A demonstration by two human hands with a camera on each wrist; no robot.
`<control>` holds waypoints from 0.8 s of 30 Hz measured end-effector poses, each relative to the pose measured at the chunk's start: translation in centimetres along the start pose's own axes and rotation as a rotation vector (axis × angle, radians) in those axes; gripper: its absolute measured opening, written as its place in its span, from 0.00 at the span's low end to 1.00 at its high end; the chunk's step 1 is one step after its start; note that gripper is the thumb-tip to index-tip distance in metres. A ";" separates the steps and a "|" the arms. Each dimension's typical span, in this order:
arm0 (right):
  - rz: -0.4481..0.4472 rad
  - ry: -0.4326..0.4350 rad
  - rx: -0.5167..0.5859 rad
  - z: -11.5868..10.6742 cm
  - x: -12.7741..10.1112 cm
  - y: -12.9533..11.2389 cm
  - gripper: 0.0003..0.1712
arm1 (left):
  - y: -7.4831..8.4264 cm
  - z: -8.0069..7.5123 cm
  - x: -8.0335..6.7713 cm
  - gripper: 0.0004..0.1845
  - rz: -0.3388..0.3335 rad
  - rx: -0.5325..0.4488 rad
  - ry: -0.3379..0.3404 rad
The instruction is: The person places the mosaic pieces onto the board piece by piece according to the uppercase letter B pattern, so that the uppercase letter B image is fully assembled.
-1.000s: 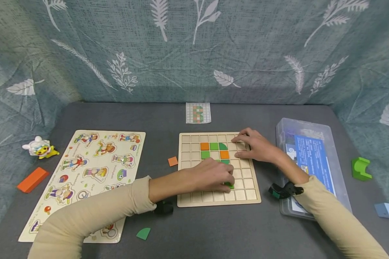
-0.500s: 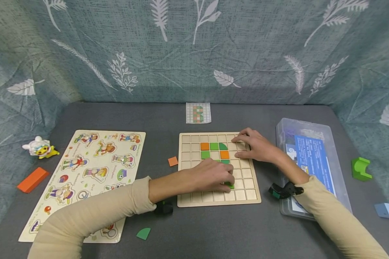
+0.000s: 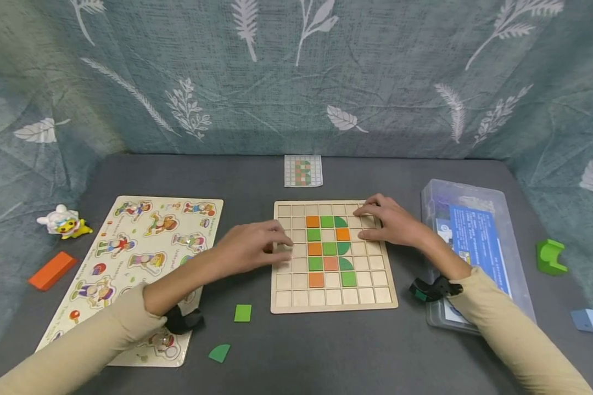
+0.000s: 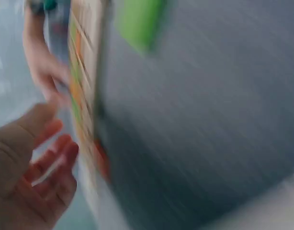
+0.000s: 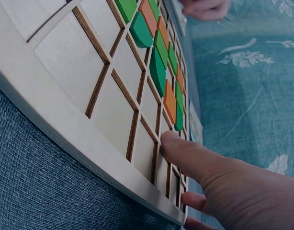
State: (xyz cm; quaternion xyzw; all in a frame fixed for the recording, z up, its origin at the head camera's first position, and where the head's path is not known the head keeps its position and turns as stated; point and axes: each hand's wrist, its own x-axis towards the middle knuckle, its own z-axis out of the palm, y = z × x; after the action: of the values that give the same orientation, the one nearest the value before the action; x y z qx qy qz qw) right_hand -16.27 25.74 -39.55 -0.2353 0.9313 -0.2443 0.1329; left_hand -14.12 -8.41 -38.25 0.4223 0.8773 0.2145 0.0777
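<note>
A wooden grid board (image 3: 375,296) lies at the table's middle with orange and green tiles (image 3: 329,248) set in its central columns. My left hand (image 3: 254,245) hovers at the board's left edge with fingers loosely extended and nothing visible in it. In the blurred left wrist view the left hand (image 4: 37,163) shows an open palm. My right hand (image 3: 390,222) rests flat on the board's upper right cells. The right wrist view shows a straight finger (image 5: 195,158) pressing on the board (image 5: 65,52). A loose green square tile (image 3: 242,312) and a green quarter-round tile (image 3: 219,353) lie on the table in front of the board.
A small pattern card (image 3: 303,170) lies behind the board. A picture peg puzzle (image 3: 143,258) is at the left, with an orange block (image 3: 51,270) and a small toy (image 3: 64,222) beyond it. At the right stand a plastic box (image 3: 474,252), a green block (image 3: 550,257) and a blue block (image 3: 591,320).
My left hand has left the board's lower middle and moved left to its edge, uncovering more set tiles. It now covers the spot where a small orange tile lay. The right hand stays put.
</note>
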 end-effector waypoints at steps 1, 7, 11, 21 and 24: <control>0.002 0.000 0.002 0.0 -0.1 0.0 0.27 | -1.2 -0.3 -0.6 0.13 -0.042 -0.034 0.011; -0.006 0.005 0.000 -0.1 -0.3 0.0 0.26 | -6.1 -0.7 -2.5 0.20 -0.136 -0.285 -0.042; -0.007 0.001 0.001 -0.1 -0.2 0.1 0.26 | -6.5 -0.6 -2.4 0.24 -0.122 -0.315 -0.099; -0.010 -0.002 0.008 0.0 0.0 0.0 0.27 | -6.4 -0.4 -2.2 0.25 -0.125 -0.292 -0.098; -0.007 -0.004 0.004 0.1 0.0 0.0 0.27 | -6.3 -0.4 -2.3 0.24 -0.136 -0.288 -0.091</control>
State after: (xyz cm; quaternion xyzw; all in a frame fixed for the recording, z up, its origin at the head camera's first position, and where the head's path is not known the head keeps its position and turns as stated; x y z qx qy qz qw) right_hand -16.25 25.67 -39.57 -0.2385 0.9298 -0.2462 0.1343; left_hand -17.29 -13.78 -40.84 0.3557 0.8596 0.3128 0.1916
